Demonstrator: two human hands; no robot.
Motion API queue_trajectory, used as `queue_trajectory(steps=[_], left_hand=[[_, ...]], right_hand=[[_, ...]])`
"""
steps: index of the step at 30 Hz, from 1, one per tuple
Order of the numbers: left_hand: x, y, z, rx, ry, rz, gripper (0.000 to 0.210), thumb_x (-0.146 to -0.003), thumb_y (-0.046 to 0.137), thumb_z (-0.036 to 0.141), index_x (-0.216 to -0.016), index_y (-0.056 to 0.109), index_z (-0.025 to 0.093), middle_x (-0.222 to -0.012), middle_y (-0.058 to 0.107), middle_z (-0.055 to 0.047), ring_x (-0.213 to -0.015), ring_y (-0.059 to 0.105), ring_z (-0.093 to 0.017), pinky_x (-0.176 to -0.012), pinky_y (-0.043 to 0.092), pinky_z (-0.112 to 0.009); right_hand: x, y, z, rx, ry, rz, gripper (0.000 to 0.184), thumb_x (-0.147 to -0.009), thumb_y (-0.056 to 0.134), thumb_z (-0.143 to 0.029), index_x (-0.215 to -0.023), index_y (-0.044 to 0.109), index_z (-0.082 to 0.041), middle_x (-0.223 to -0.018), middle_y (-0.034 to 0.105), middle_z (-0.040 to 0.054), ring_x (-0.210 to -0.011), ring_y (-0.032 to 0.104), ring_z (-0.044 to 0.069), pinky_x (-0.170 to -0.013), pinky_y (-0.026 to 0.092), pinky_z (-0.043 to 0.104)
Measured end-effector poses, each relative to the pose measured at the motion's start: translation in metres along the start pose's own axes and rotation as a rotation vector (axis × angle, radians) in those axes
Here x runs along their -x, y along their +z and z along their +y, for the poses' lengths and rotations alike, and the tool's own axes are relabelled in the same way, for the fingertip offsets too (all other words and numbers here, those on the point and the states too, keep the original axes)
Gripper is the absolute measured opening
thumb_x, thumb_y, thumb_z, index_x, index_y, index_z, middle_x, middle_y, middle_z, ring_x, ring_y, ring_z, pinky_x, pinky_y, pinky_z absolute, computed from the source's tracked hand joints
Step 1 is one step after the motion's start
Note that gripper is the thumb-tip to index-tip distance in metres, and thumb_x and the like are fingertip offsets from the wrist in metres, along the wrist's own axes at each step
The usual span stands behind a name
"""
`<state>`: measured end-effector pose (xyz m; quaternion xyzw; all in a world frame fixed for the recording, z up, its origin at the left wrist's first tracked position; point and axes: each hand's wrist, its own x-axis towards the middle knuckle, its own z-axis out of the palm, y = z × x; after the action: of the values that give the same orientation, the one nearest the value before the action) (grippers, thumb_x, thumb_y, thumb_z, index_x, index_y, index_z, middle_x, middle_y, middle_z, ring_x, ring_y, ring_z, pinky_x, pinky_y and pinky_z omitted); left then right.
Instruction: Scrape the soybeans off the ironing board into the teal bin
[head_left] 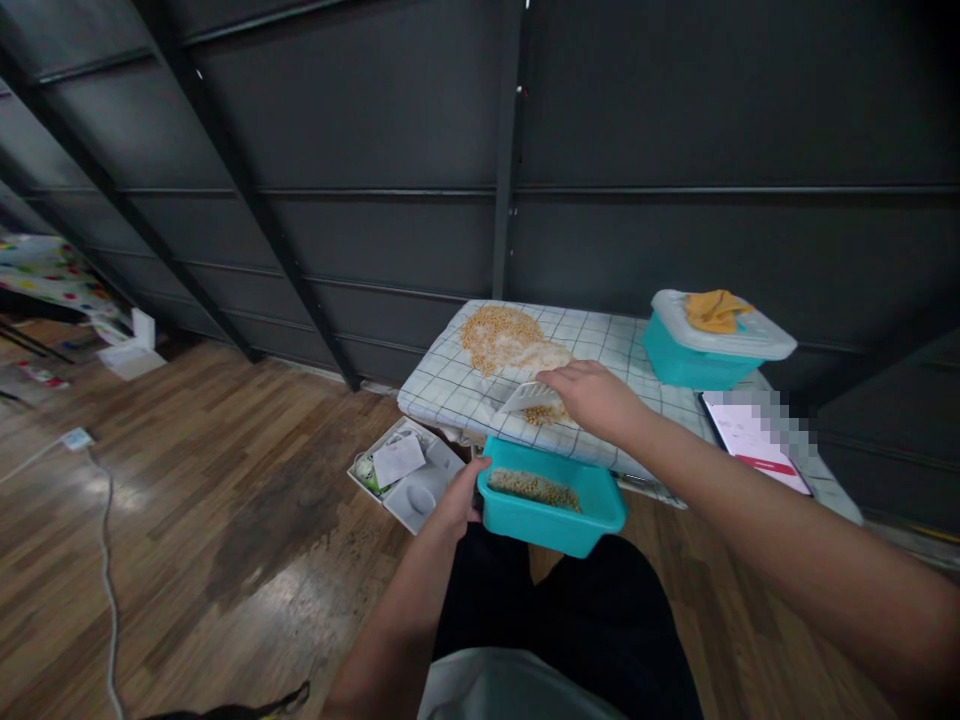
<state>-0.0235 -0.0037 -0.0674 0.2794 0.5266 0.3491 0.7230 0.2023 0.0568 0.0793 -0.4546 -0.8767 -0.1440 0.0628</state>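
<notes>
A dark grey panelled wall (375, 120) with metal ribs closes off the far side, above a brown wood-plank floor (277, 425) with a darker, shiny patch on the left. In front of you stands a table (600, 340) under a white cloth with dark grid lines. At its near edge, above your lap, is an open teal plastic tub (551, 530) partly filled with grains; your left hand (457, 500) grips its left rim. A teal box with a translucent lid (690, 355) sits far right on the cloth, an orange-yellow rag (716, 312) on top. An open white box (401, 507) lies on the floor left of the tub. Near right, a flat-screened device (750, 440) shows a red band, its writing too small to read. Your right hand (590, 392) pinches a white slotted scraper (521, 397) beside loose yellow and pale grains (484, 330) spread on the cloth's left half.
</notes>
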Motion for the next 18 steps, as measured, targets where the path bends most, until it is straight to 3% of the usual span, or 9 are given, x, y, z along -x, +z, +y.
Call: queue_trajectory(steps=[8,18], left_hand=[[0.001,0.001,0.000,-0.014,0.003,-0.024,0.067,-0.075,0.059,0.063,-0.128,0.061,0.022,-0.108,0.074,-0.012,-0.099,0.068,-0.034,-0.069,0.057,-0.041],[-0.001,-0.001,-0.004,-0.027,0.003,-0.029,0.067,-0.075,0.059,0.064,-0.129,0.060,0.024,-0.109,0.074,-0.010,-0.101,0.068,-0.033,-0.070,0.058,-0.041]], right_hand=[[0.007,-0.005,0.006,-0.056,-0.028,0.014,0.044,-0.089,0.047,-0.007,-0.130,0.061,-0.013,-0.115,0.072,0.0133,-0.102,0.066,0.024,-0.091,0.048,0.037],[0.008,-0.005,0.018,-0.072,0.087,-0.022,0.042,-0.096,0.044,-0.024,-0.135,0.060,-0.027,-0.117,0.073,0.0066,-0.095,0.069,0.022,-0.078,0.051,0.032]])
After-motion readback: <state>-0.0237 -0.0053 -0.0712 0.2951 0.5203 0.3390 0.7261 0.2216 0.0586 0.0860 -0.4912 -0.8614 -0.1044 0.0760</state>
